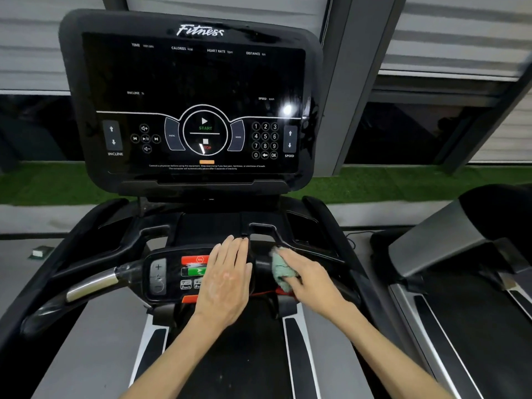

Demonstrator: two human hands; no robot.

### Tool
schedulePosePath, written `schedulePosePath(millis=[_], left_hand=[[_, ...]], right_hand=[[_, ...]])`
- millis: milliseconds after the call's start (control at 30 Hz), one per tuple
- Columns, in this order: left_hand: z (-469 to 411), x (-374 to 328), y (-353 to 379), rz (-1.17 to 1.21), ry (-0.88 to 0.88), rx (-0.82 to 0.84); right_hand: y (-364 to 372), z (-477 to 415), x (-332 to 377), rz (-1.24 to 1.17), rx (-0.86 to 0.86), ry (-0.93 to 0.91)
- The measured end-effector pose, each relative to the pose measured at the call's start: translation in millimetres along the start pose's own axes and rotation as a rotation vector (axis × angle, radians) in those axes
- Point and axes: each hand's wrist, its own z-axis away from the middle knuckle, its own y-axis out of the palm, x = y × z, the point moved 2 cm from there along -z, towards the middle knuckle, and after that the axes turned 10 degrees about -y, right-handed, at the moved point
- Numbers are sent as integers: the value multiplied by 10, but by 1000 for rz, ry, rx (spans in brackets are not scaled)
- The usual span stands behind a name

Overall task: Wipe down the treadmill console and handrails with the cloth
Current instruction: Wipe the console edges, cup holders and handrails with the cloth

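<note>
Head view: right hand (309, 276) bunched green cloth (280, 270) under curled fingers, pressing it on right side of lower control panel (172, 279). Left hand (226, 279) flat, fingers together, on panel. Cloth looked soft, light, crumpling; best held wadded in palm.

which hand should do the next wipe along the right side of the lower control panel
Right. The right hand already presses the green cloth against the right side of the lower control panel, while the left hand lies flat and empty over its middle buttons.
</note>
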Motion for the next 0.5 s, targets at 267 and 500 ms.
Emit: schedulePosePath(millis=[267,500], left_hand=[[6,-42,15,31,-16,-18],[10,-19,7,25,-14,-10]], right_hand=[[155,-186,363,162,-100,-221],[90,237,-162,21,-175,-54]])
